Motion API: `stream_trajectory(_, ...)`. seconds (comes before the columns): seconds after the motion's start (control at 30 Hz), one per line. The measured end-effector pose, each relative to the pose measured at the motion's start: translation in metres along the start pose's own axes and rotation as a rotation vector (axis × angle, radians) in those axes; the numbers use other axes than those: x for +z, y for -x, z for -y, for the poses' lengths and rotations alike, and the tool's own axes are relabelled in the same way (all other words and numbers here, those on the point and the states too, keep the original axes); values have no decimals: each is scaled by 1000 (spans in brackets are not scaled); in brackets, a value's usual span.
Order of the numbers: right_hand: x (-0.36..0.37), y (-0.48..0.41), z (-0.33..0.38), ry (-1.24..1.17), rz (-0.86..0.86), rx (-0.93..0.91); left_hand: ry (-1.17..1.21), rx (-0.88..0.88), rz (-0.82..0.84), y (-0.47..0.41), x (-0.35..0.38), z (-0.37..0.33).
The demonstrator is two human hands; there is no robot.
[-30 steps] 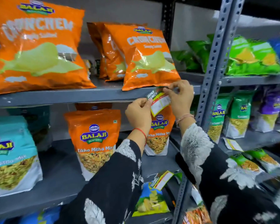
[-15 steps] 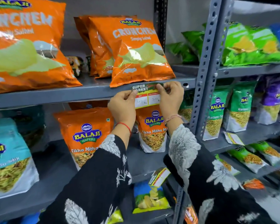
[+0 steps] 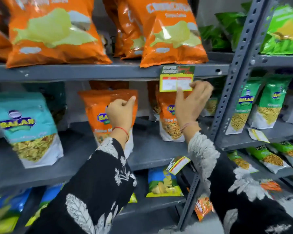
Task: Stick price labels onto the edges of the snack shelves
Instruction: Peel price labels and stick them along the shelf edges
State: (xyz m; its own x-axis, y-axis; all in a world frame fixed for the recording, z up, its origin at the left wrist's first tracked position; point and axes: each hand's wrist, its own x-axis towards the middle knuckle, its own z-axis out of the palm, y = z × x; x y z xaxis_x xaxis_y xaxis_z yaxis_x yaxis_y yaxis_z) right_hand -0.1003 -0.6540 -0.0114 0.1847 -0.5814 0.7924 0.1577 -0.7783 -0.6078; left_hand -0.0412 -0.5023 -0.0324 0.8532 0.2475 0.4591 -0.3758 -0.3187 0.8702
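A yellow, green and red price label (image 3: 173,78) hangs from the front edge of the upper grey shelf (image 3: 91,72), below an orange chip bag (image 3: 172,36). My right hand (image 3: 191,102) is at the label's lower right corner, thumb on its bottom edge and fingers curled beside it. My left hand (image 3: 121,112) is lower and to the left, apart from the label, with its fingers curled and nothing in them, in front of an orange Balaji snack pouch (image 3: 100,105).
Another label (image 3: 178,164) sticks to the middle shelf's edge, and a loose one (image 3: 258,135) lies on the right rack's shelf. A perforated grey upright (image 3: 235,73) divides the racks. Teal pouch (image 3: 24,125) at left, green pouches (image 3: 271,102) at right.
My left hand has let go of the label and dropped down to the left. The label now sits flat against the shelf edge, and my right hand has slid to its lower right corner.
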Motion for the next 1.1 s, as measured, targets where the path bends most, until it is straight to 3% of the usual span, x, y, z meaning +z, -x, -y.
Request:
stream_trajectory(0.13,38,114,24,-6,471,-303,-105,19,-128,8,-83,91)
stream_trajectory(0.27,79,217,74,-67,932,-489,-149,-152,-290,13,-190,184)
stream_trajectory(0.37,114,289,122,-150,1131,-619,-222,-351,-442,10,-276,249)
stream_trajectory(0.53,178,393,193,-244,1370,-550,-157,-721,-569,-9,-379,332)
stream_trajectory(0.67,225,443,238,-266,1429,-342,75,-760,-431,-32,-415,380)
stream_trajectory(0.83,265,475,264,-197,1392,-140,290,-850,-375,-56,-417,415)
stream_trajectory(1.1,249,511,260,-128,1208,-165,129,-535,-356,-56,-431,423)
